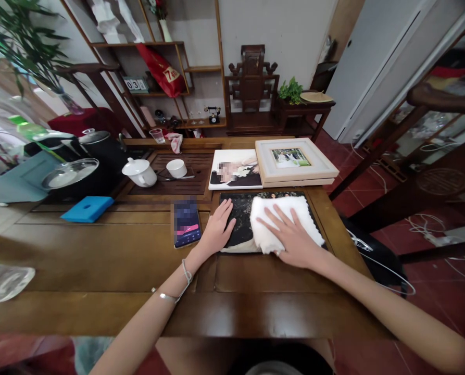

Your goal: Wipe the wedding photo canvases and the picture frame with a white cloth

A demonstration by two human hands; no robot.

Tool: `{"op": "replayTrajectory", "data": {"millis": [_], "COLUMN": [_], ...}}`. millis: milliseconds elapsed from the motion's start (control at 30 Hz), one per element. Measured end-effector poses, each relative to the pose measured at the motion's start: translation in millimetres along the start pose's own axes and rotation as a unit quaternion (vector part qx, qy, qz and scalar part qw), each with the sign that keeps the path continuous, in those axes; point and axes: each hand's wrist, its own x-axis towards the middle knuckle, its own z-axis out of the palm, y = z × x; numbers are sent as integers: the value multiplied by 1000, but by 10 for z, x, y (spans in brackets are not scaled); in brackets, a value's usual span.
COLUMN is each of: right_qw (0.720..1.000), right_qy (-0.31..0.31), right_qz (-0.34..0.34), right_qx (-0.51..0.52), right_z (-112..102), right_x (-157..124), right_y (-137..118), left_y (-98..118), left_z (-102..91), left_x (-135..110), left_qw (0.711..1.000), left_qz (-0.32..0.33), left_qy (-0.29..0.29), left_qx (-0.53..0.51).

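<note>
A dark picture panel (242, 219) lies flat on the wooden table (111, 260) in front of me. My left hand (215, 229) rests open on the panel's left edge, fingers stretched flat. A white folded cloth (283, 221) covers the panel's right half. My right hand (292, 237) lies flat on top of that cloth, fingers spread and pressing it down. A phone (187, 223) with a lit screen lies just left of my left hand.
Behind the panel lie an unframed photo print (235, 169) and a white framed picture (294, 160). A tea tray holds a white teapot (140, 172) and cup (176, 167). A blue box (87, 208) and black pots (99, 151) stand at left. Cables trail on the floor at right.
</note>
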Motion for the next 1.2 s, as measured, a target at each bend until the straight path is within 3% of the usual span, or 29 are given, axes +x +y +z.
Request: {"op": "replayTrajectory", "data": {"millis": [133, 233, 333, 567, 667, 800, 900, 1067, 1200], "right_qw": [999, 998, 998, 999, 999, 992, 987, 994, 999], "right_qy": [26, 37, 34, 39, 31, 37, 37, 45, 26], "right_qz": [34, 56, 57, 10, 24, 102, 137, 62, 3], "right_qx": [3, -2, -10, -25, -33, -60, -74, -82, -34], "right_z": [-46, -47, -1, 181, 167, 87, 73, 175, 160], "right_x": [517, 702, 582, -118, -3, 448, 620, 338, 45], "right_y": [241, 270, 95, -598, -567, -454, -623, -1092, -1003], "left_y": [11, 16, 17, 18, -14, -97, -139, -103, -11], "left_z": [-5, -2, 2, 30, 40, 55, 72, 52, -14], "left_x": [4, 7, 11, -3, 8, 49, 63, 30, 13], "left_qw": [1000, 1000, 1000, 1000, 999, 995, 992, 994, 998], "left_qz": [1, -5, -8, -6, -23, -45, -48, -28, 4], "left_qy": [-2, -3, -5, 14, 1, -15, -7, 13, 3], "left_qx": [-2, -2, 0, -5, -27, -91, -115, -103, -64]}}
